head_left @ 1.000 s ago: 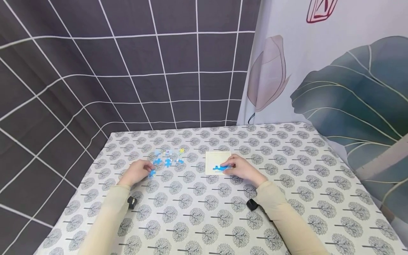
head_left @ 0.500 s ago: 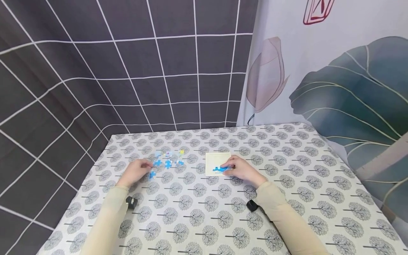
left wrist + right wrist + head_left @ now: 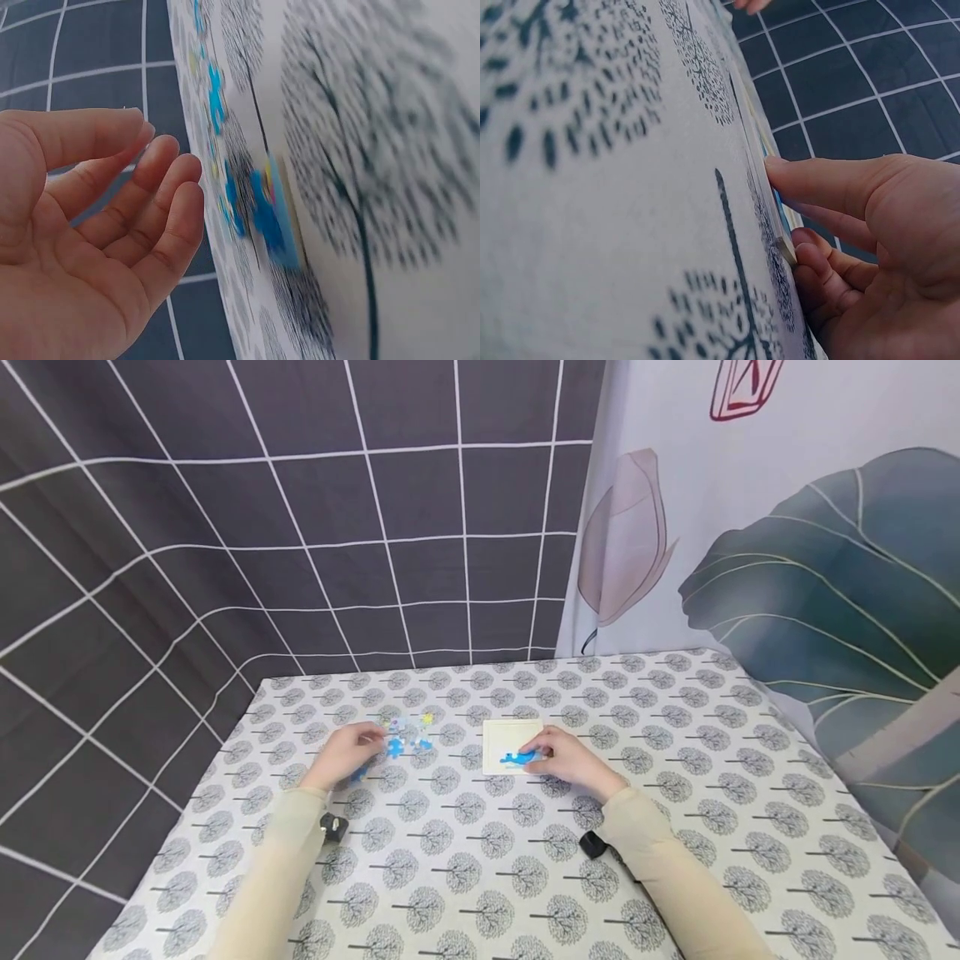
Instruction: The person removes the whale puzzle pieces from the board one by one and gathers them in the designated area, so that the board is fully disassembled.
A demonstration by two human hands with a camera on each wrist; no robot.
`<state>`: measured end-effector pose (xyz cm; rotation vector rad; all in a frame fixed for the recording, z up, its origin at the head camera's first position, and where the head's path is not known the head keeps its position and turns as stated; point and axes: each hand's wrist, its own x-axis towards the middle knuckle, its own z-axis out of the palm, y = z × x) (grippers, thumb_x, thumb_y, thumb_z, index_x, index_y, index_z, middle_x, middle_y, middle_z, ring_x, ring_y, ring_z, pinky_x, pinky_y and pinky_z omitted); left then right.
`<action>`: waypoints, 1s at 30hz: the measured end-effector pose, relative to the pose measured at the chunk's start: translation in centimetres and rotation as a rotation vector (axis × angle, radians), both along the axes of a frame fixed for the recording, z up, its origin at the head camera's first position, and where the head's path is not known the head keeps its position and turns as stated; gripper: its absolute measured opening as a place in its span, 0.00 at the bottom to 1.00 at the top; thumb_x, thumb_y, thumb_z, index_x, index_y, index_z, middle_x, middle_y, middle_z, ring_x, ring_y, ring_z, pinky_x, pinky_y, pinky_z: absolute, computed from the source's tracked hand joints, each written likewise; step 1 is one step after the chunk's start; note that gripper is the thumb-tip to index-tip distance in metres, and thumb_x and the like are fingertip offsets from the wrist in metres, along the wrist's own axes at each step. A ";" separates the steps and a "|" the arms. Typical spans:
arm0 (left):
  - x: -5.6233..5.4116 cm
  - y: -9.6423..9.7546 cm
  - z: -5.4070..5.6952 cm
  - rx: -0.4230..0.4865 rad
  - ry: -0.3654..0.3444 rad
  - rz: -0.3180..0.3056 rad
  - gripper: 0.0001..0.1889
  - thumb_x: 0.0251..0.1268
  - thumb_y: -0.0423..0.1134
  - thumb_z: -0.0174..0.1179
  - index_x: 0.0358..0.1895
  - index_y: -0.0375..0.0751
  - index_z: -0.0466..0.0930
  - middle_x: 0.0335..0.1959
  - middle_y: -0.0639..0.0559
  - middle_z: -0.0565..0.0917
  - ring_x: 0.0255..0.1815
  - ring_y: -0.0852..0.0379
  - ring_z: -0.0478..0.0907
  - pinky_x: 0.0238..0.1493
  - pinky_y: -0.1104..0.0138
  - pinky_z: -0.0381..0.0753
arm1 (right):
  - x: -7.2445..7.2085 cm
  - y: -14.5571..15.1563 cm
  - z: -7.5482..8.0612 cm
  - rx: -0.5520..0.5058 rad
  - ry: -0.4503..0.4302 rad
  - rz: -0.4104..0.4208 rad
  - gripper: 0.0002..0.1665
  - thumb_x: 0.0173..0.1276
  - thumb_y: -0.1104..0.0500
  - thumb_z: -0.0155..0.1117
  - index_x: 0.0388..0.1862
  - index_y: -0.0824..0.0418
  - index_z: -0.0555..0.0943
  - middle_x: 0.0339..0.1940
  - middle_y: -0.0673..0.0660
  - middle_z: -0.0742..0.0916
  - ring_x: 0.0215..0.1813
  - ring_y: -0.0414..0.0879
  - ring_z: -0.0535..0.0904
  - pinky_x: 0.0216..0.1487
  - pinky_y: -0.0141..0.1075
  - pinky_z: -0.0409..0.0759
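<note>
My left hand [image 3: 347, 755] hovers over the near-left side of several loose jigsaw pieces [image 3: 395, 747], partly hiding them. In the left wrist view its fingers are loosely curled and apart from the tablecloth, with nothing visible between them; one jigsaw piece [image 3: 279, 221] lies beyond, blurred. At the lower right corner of a cream puzzle board [image 3: 510, 732], my right hand [image 3: 567, 757] grips the edge. Its thumb and index fingertip lie by the blue pieces [image 3: 513, 758] set in the board. In the right wrist view, the curled fingers [image 3: 814, 259] meet the board's corner.
A white tablecloth [image 3: 468, 852] with a tree print covers the table. Behind it hangs a dark gridded curtain [image 3: 420, 568], with a pale floral curtain [image 3: 630, 543] at the right. A black wrist camera [image 3: 592, 843] is by the right cuff.
My left hand has come away from the leftmost pieces, drawn back a little, then moved right and forward over the group. The right hand stays at the board.
</note>
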<state>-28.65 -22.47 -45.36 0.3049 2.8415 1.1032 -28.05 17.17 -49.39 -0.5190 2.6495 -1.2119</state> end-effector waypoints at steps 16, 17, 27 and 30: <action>-1.0 6.2 0.0 0.055 0.016 -0.115 0.16 0.68 0.33 0.62 0.57 0.34 0.81 0.50 0.42 0.85 0.51 0.45 0.81 0.53 0.51 0.80 | 0.4 -0.2 0.2 -0.021 -0.001 -0.016 0.18 0.59 0.59 0.76 0.48 0.60 0.85 0.40 0.53 0.79 0.42 0.46 0.72 0.47 0.41 0.73; -1.0 6.7 0.0 0.059 0.023 -0.135 0.16 0.68 0.33 0.62 0.57 0.33 0.81 0.51 0.42 0.85 0.50 0.45 0.81 0.53 0.52 0.81 | 0.4 -0.2 0.2 -0.025 -0.002 -0.016 0.18 0.59 0.59 0.76 0.48 0.60 0.85 0.40 0.53 0.79 0.42 0.46 0.72 0.47 0.40 0.73; -0.8 11.3 0.2 0.098 -0.027 -0.237 0.16 0.67 0.34 0.63 0.57 0.38 0.82 0.51 0.47 0.85 0.50 0.50 0.81 0.51 0.55 0.81 | 0.4 -0.2 0.3 -0.027 -0.012 -0.035 0.18 0.59 0.59 0.76 0.47 0.60 0.85 0.39 0.53 0.78 0.42 0.46 0.71 0.48 0.40 0.73; -1.0 12.1 -0.4 0.083 -0.016 -0.263 0.15 0.67 0.34 0.63 0.56 0.39 0.83 0.49 0.49 0.85 0.47 0.53 0.81 0.49 0.59 0.81 | 0.3 -0.2 0.3 -0.027 -0.014 -0.036 0.18 0.58 0.59 0.76 0.48 0.61 0.85 0.39 0.53 0.78 0.42 0.46 0.71 0.48 0.40 0.73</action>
